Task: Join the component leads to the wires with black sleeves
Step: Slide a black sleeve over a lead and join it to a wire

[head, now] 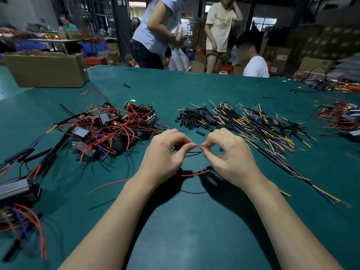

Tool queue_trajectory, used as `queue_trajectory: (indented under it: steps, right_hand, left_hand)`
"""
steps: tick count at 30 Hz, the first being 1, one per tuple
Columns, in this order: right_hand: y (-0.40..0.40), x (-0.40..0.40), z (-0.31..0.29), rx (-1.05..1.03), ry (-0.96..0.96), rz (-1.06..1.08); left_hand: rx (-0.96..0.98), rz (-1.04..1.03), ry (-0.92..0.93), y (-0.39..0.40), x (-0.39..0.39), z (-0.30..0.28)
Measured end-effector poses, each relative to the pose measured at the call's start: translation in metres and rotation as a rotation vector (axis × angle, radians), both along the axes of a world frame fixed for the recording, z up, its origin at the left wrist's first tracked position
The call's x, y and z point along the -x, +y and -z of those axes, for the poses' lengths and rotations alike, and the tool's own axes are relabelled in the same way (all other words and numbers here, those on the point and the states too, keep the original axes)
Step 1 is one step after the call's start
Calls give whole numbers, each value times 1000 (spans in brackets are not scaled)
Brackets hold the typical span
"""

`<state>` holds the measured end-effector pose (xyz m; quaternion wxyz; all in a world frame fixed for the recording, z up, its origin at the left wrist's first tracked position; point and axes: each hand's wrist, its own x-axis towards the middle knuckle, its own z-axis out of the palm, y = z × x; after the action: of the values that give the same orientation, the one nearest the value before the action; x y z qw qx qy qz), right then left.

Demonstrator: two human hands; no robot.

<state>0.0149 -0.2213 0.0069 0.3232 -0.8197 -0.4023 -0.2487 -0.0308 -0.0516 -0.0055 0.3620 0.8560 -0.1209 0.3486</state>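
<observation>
Both hands up over the near middle of the green-covered desk (175, 221), mid-splice. Left hand (165, 151) pinches a thin red component lead (194, 174) end between thumb and forefinger, other fingers loosely curled. Right hand (231, 152) pinches the bare tip of a thin black sleeved wire (192, 153) the same way. The two tips meet in the small gap between the fingertips; looks like a twist in progress, but the joint itself is too small to confirm.

Stock: tangle of black box-shaped components with red leads (116, 125) toward the left edge, short black sleeve tubes (190, 119) at mid-desk, spread of black wires with yellow and purple ends (263, 127) toward the right edge. Brown cardboard box (46, 69) at the far left corner.

To do it well: keep both pinches close to the bare ends, overlap strands fully, roll in one direction only, keep tension even so the lead doesn't kink. Check no stray strands before sliding a sleeve over the joint.
</observation>
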Motion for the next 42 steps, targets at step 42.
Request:
queue_trajectory:
  steps: [42]
  right_hand:
    - [60, -131, 8, 339, 249, 391]
  left_hand:
    - [666, -54, 31, -5, -14, 0]
